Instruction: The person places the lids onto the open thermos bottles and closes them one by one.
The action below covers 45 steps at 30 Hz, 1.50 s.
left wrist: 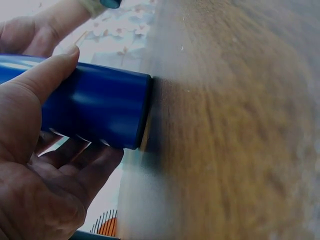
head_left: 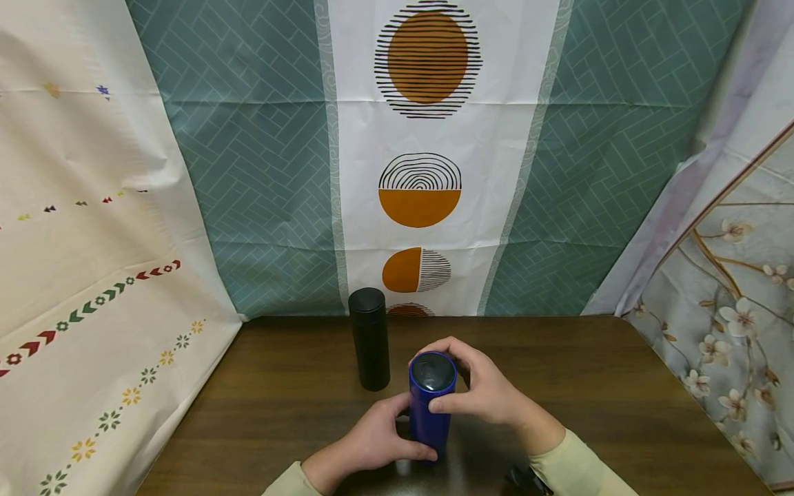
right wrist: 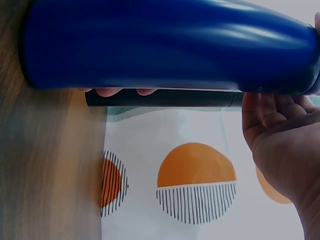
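A blue insulated bottle (head_left: 429, 424) with a dark, shiny top stands upright in front of me, its base at the tabletop. My left hand (head_left: 380, 432) holds its lower body, thumb on the near side and fingers round the far side, as the left wrist view shows. Up at the top, my right hand (head_left: 486, 389) grips the bottle, with the thumb in front and the fingers behind, partly hidden. Behind and to the left, a black cylindrical bottle (head_left: 370, 348) stands upright, apart from both hands.
The brown wooden table (head_left: 279, 406) reaches back to a green and white patterned cloth (head_left: 267, 172). A cream embroidered cloth (head_left: 93, 344) hangs at the left, a floral one (head_left: 726, 331) at the right. By my right wrist is a small black object (head_left: 527, 480).
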{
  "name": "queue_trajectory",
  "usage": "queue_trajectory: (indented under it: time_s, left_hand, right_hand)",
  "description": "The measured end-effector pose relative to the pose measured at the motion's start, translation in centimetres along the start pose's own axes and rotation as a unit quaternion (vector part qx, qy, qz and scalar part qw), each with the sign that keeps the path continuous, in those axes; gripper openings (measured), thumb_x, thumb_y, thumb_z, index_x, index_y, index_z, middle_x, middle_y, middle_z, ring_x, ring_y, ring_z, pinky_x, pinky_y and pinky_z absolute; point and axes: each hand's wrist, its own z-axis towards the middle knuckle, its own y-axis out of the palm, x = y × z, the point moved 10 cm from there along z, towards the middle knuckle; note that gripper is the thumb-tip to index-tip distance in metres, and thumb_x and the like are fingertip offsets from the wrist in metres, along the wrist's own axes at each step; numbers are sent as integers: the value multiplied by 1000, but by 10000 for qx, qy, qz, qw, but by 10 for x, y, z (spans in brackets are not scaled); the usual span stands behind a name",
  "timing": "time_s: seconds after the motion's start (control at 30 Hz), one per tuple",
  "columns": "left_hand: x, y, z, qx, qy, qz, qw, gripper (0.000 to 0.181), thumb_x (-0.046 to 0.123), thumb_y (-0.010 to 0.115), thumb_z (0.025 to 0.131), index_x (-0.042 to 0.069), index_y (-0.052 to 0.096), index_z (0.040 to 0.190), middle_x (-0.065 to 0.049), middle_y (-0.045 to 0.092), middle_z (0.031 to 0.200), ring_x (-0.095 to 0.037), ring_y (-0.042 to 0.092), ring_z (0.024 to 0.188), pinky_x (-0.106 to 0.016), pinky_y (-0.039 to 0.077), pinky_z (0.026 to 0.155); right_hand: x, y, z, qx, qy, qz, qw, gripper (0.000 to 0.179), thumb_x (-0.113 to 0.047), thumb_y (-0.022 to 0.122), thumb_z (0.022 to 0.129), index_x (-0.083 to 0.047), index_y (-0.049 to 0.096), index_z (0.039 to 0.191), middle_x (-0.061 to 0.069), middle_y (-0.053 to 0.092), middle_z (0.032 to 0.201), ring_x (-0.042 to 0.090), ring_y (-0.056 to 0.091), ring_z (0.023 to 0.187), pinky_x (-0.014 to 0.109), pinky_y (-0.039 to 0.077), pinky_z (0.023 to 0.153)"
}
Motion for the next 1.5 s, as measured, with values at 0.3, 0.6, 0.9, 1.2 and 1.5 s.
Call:
queue_trajectory:
  time_s: [0.3,0.6,0.9,1.2,1.5]
  left_hand:
    - [2,1,0,-19,24,-14,10000,63,37,99,86,30,69,142,15,76,130,-10,70,124,-39,56,108]
    - [0,0,0,-28,-108,-38,9999,61,34,99,86,28,69,139,14,76,130,-14,69,125,-39,55,109]
    - [0,1,-1,-92,-66,-1,9999,62,35,98,87,25,69,141,14,75,131,-12,69,125,-41,55,110]
    - [2,0,-1,-48,-55,-6,10000,63,34,99,86,28,69,141,15,75,132,-10,69,125,-39,55,109]
    - [1,0,0,-20,58,41,10000,66,37,99,87,27,68,144,15,75,132,-10,70,124,-40,57,108]
  right_hand:
    - [1,-1,0,202,107,44,9997,62,-8,94,86,2,60,137,24,69,130,47,65,115,46,54,104]
    - [-8,5,0,-378,-516,489,9968,63,-8,79,100,1,51,156,24,64,150,44,59,139,52,45,120]
    - [-10,12,1,-740,-577,599,9938,69,-4,72,104,1,43,166,28,62,153,43,58,144,54,46,121]
    - [-6,7,1,-488,-280,364,9978,61,-6,80,99,-6,56,156,25,69,143,44,63,136,50,45,120]
    - [-3,0,-1,-16,47,-236,9997,65,-10,89,91,-5,61,150,13,75,139,41,67,131,46,48,117]
